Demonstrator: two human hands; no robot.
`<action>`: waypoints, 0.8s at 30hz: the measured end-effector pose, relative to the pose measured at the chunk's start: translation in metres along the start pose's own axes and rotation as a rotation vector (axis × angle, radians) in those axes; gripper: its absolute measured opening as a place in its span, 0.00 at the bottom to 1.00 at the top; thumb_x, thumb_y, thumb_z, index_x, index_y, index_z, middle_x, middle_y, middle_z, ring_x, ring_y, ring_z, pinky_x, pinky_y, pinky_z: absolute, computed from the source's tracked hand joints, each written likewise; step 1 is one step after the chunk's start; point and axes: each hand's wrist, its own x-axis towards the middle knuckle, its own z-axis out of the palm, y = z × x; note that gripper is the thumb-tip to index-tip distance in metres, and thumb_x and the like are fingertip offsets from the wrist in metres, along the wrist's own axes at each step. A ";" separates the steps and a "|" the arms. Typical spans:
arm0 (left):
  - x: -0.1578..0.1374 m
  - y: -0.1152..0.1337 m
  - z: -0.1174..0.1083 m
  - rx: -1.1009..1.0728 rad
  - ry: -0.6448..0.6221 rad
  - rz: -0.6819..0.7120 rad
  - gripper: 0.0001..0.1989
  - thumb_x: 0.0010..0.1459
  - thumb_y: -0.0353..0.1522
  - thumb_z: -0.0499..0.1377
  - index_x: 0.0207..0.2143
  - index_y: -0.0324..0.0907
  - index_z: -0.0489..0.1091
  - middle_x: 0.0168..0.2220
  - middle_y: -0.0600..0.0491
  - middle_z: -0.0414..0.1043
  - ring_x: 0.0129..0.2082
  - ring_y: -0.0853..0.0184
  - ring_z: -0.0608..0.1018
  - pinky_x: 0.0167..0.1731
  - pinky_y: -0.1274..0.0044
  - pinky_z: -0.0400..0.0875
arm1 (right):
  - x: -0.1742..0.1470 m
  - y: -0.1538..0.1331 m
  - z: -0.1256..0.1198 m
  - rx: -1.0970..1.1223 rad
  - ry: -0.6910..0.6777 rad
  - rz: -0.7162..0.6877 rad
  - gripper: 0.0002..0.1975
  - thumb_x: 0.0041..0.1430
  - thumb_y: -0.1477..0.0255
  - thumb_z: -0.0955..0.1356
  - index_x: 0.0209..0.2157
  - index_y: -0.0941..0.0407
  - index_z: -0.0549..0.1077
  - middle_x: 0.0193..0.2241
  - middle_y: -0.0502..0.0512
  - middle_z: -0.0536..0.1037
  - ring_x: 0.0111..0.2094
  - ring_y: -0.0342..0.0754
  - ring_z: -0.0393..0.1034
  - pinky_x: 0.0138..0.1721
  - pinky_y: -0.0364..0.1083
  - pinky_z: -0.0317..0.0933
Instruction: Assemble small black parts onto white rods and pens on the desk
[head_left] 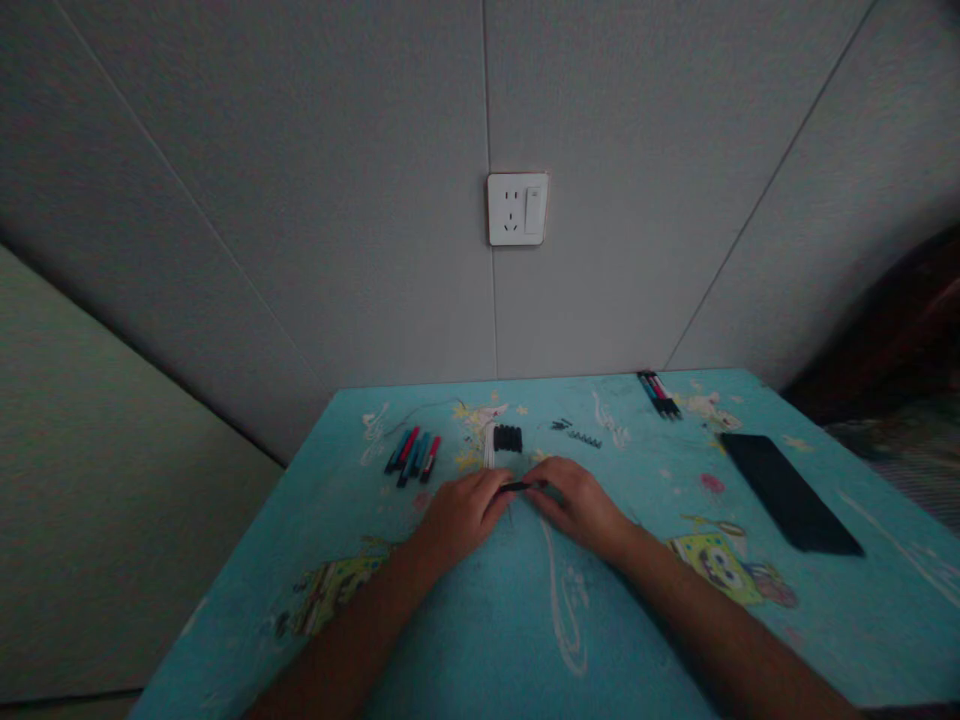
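Note:
Near the middle of the table, my left hand (pixel 466 506) and my right hand (pixel 576 504) meet fingertip to fingertip. Between them lies a short, slim black pen part (pixel 516 486), pinched at its left end by my left fingers and at its right end by my right. Its tips are hidden in the fingers. Just beyond my left hand lie several thin white sticks (pixel 489 445), like pen refills, beside a row of short black cylinders (pixel 508 438). Red and blue pen barrels (pixel 412 456) with dark ends lie to the left.
Small dark coiled pieces (pixel 584 438), like springs, and tiny dark bits (pixel 560 425) lie beyond my right hand. Several pens (pixel 659 395) lie at the back right, and a black flat rectangle (pixel 791 492) at the right. A wall socket (pixel 517 209) is above the cartoon-patterned blue table (pixel 487 620).

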 end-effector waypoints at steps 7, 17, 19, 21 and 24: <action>0.000 0.000 0.000 0.041 -0.005 0.014 0.10 0.67 0.36 0.52 0.46 0.43 0.68 0.39 0.50 0.74 0.40 0.63 0.77 0.41 0.72 0.72 | 0.001 -0.001 -0.002 -0.041 -0.012 0.057 0.10 0.67 0.65 0.63 0.41 0.54 0.74 0.34 0.55 0.77 0.38 0.49 0.70 0.43 0.49 0.63; -0.001 -0.002 0.004 0.014 0.028 0.006 0.14 0.64 0.37 0.56 0.50 0.43 0.64 0.43 0.50 0.74 0.43 0.62 0.77 0.43 0.71 0.73 | 0.001 -0.002 -0.003 -0.040 -0.030 0.045 0.10 0.66 0.64 0.64 0.40 0.54 0.74 0.35 0.54 0.77 0.38 0.49 0.70 0.44 0.49 0.63; -0.001 -0.002 0.005 0.029 0.016 0.007 0.11 0.64 0.36 0.56 0.48 0.43 0.65 0.41 0.50 0.74 0.41 0.62 0.77 0.42 0.71 0.73 | 0.001 -0.002 -0.003 -0.058 -0.032 0.055 0.11 0.67 0.64 0.64 0.38 0.54 0.74 0.33 0.54 0.77 0.37 0.49 0.70 0.43 0.49 0.62; -0.001 -0.003 0.004 0.034 -0.002 0.010 0.09 0.65 0.35 0.55 0.46 0.43 0.66 0.40 0.51 0.74 0.40 0.63 0.77 0.40 0.72 0.72 | 0.001 -0.001 -0.003 -0.049 -0.028 0.054 0.10 0.66 0.64 0.64 0.41 0.54 0.74 0.35 0.54 0.77 0.38 0.49 0.70 0.44 0.49 0.62; -0.001 -0.002 0.003 0.026 -0.010 0.008 0.09 0.66 0.35 0.54 0.46 0.43 0.66 0.39 0.51 0.74 0.40 0.64 0.77 0.40 0.72 0.72 | 0.000 0.000 -0.002 -0.026 -0.033 0.031 0.11 0.63 0.63 0.67 0.45 0.53 0.73 0.37 0.55 0.77 0.40 0.50 0.70 0.45 0.49 0.62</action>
